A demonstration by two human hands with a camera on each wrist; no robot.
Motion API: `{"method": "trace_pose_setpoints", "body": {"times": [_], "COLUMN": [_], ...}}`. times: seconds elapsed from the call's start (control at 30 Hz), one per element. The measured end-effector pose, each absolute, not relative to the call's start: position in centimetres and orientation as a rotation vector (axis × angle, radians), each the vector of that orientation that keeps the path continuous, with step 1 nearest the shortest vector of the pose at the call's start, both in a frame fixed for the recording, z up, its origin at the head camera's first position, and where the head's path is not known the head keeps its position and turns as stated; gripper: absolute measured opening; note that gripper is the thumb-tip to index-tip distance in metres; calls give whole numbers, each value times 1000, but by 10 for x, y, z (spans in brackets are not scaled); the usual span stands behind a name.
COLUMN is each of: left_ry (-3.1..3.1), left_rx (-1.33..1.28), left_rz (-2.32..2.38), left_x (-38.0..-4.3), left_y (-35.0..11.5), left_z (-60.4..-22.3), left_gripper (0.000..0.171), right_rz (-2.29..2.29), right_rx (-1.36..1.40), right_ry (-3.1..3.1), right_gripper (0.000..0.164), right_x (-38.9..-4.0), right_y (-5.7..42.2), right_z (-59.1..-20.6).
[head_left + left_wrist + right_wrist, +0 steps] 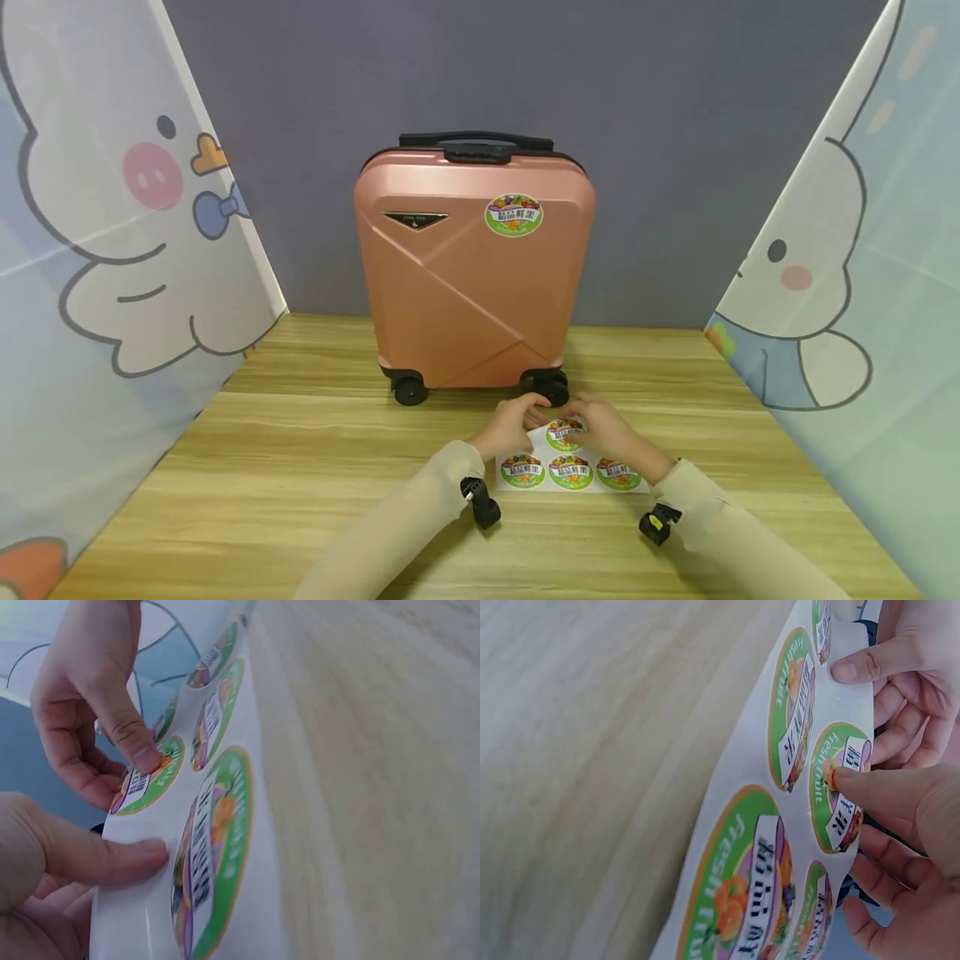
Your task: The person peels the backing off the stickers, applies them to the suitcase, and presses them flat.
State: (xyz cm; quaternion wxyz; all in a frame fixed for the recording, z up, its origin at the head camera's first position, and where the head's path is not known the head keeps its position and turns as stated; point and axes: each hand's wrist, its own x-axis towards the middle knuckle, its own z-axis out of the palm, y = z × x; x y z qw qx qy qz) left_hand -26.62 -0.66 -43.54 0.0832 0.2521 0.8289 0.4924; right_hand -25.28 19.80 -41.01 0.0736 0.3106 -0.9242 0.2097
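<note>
A white sheet of round fruit stickers [131,915] lies on the table, its far edge bent upward. My left hand [510,429] pinches the sheet's far left part, thumb on a blank white spot and fingers behind. Opposite it, my right hand [615,433] grips the far edge, the thumb pressing on an upper green-rimmed sticker [844,814] and the fingers behind the sheet. That sticker still lies flat against the backing in the right wrist view. Several more stickers [570,472] line the near row. Part of the sheet's right side is hidden under my right hand.
Just beyond my hands stands an upright pink suitcase [465,283] on black wheels, with one matching fruit sticker [513,215] at its upper right. The wooden table [300,467] is bounded by a grey back panel [660,167] and cartoon-printed side panels [795,200].
</note>
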Motion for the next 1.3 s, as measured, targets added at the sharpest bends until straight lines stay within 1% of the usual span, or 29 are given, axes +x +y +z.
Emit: {"method": "trace_pose_setpoints", "body": {"times": [0.4,0.57,0.7,1.0,1.3], "left_ry": [2268,2204,2193,2133,2132], "left_rx": [708,723,722,648,623], "left_rz": [1648,1662,1653,1689,1701], "left_x": [-277,-281,-282,-282,-283], "left_y": [-15,-16,-18,-21,-20], "left_z": [-436,-436,-435,-432,-433], "left_gripper": [52,46,47,57,57], "right_rz": [651,712,719,651,629], "right_rx": [964,980,986,1033,1058], "right_ry": [-2677,-2643,-2618,-2574,-2588], "right_gripper": [28,27,27,25,22], "right_x": [-254,-254,-255,-257,-261], "right_y": [198,198,196,195,195], "right_z": [-409,-410,-409,-406,-401]}}
